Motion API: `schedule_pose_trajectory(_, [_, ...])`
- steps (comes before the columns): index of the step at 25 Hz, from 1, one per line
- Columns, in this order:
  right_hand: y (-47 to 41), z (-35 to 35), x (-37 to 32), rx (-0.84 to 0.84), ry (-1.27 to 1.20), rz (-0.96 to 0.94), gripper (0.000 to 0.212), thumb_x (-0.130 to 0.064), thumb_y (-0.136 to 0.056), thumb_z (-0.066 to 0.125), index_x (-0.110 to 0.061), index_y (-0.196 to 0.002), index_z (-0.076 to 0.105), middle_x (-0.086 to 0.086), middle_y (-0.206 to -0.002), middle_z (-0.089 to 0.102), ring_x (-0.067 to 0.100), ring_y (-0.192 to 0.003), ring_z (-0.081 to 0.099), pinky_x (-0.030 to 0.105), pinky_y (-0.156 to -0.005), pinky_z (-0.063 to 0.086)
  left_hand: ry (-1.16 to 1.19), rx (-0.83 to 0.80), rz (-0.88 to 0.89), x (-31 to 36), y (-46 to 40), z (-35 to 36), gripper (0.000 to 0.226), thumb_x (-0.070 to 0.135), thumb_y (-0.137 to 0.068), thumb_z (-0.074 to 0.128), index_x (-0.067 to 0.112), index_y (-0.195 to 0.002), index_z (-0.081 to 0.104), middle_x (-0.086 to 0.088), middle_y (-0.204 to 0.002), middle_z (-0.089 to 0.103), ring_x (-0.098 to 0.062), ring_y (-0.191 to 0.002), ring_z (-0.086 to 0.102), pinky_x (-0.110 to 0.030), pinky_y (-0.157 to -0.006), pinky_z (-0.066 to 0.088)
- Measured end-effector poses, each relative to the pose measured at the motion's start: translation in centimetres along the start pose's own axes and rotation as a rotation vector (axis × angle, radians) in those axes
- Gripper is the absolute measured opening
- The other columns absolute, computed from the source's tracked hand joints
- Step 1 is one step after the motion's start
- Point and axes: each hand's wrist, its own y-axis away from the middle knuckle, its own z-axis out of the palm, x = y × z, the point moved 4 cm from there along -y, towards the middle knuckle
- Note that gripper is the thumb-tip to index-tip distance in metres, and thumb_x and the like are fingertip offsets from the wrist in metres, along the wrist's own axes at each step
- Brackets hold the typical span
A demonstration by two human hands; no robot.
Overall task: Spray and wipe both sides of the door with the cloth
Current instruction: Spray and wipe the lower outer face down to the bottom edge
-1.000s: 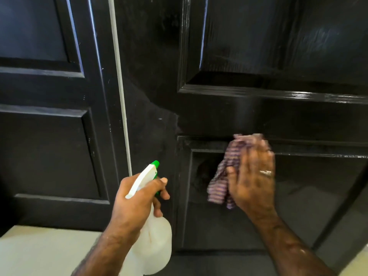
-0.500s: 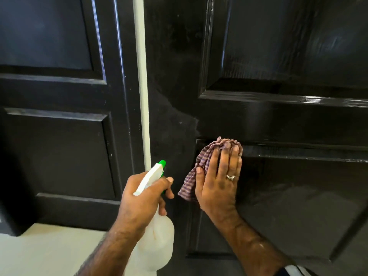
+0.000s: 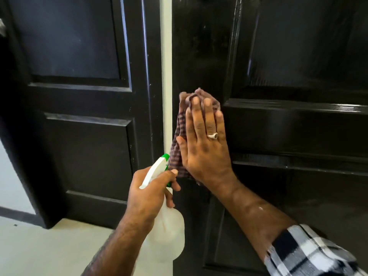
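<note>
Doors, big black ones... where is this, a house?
Probably a doorway inside a home. Two glossy black paneled doors stand side by side, with a pale floor below, and a person wipes one with a checked cloth, spray bottle in hand.

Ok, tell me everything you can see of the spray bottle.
The spray bottle has a translucent, whitish plastic body, rounded and seemingly near empty, though its contents are hard to judge. On top sits a white trigger head with a green nozzle tip pointing up and right toward the cloth on the black door. It is held roughly upright, low and in front of the door's left edge. The left hand grips its neck, fingers curled round the trigger. Nothing else clearly touches it.
</note>
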Motion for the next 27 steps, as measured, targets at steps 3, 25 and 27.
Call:
schedule_pose_trajectory(3, [4.9,0.6,1.1,-0.113,0.118,-0.389,0.071,-0.041,-0.116,0.039,-0.002,-0.169,0.014,0.019,-0.178,0.01,0.039,-0.165,0.009,0.055,-0.133,0.018,0.022,0.006,-0.017,0.5,-0.3,-1.2,0.033,0.026,-0.092,0.076,0.036,-0.107,0.048,-0.009,-0.082,0.074,-0.022,-0.059,0.064,-0.036,-0.059,0.061])
schedule_pose_trajectory(25, [-4.8,-3.1,4.6,0.169,0.099,0.243,0.076,-0.047,-0.115,0.031,0.009,-0.165,0.016,0.033,-0.172,0.013,0.051,-0.161,0.011,0.062,-0.132,0.009,-0.124,-0.128,-0.2,-6.0,2.1,-3.6,0.037,0.022,-0.091,0.077,0.03,-0.118,0.052,-0.013,-0.094,0.07,-0.021,-0.069,0.067,-0.037,-0.062,0.064])
schedule_pose_trajectory(27, [-5.0,-1.8,2.2,0.168,0.043,0.236,0.076,-0.048,-0.115,0.031,0.008,-0.165,0.019,0.033,-0.172,0.016,0.051,-0.161,0.013,0.062,-0.132,0.01,-0.132,-0.144,-0.245,-8.1,2.6,-3.8,0.04,0.022,-0.091,0.078,0.03,-0.119,0.051,-0.016,-0.099,0.068,-0.021,-0.071,0.068,-0.032,-0.06,0.064])
